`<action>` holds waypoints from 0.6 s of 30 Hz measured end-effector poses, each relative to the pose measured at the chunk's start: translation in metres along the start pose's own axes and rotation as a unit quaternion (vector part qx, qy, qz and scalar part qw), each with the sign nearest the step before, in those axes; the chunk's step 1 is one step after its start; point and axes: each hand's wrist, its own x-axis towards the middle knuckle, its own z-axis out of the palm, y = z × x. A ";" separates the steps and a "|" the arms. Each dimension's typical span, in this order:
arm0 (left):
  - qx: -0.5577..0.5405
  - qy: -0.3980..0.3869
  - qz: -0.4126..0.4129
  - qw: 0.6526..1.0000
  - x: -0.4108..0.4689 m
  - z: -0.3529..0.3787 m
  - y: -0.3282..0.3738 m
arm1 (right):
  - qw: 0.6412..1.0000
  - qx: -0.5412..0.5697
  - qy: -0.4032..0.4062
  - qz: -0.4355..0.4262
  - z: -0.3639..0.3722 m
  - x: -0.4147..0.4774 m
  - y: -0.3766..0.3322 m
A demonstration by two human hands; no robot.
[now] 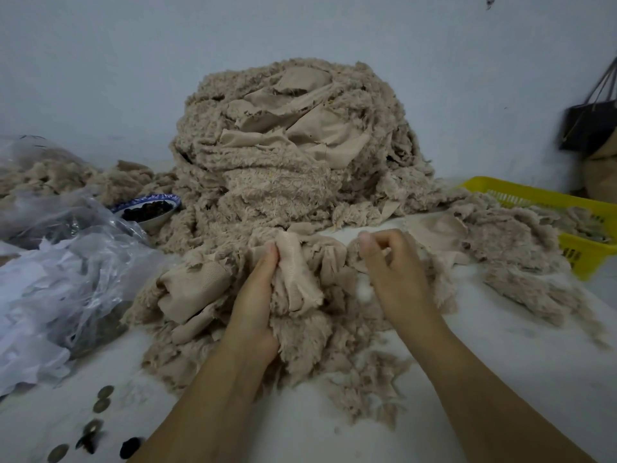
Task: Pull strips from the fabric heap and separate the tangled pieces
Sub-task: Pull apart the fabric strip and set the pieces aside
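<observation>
A tall heap of beige fleecy fabric strips rises at the back middle of the white table. A lower tangle of the same strips spreads toward me. My left hand grips a bunch of strips in that tangle, with a smooth-backed strip folded against its fingers. Close to the right, my right hand has its fingers curled and pinches a thin piece of fabric. Loose separated pieces lie to the right.
A yellow plastic basket with fabric in it stands at the right edge. Crumpled clear plastic bags fill the left side. A blue-rimmed bowl of dark bits sits behind them. Several coins lie at the front left. A dark bag hangs at the far right.
</observation>
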 end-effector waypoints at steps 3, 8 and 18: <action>0.004 0.008 0.021 1.000 0.000 0.005 -0.005 | 0.978 -0.026 -0.207 -0.011 0.018 -0.013 -0.009; 0.062 -0.049 0.073 0.994 -0.001 0.007 -0.001 | 0.965 -0.104 -0.237 -0.049 0.023 -0.005 0.009; 0.270 0.089 0.212 0.935 0.011 -0.008 -0.007 | 0.956 0.239 0.008 0.169 0.002 0.013 0.025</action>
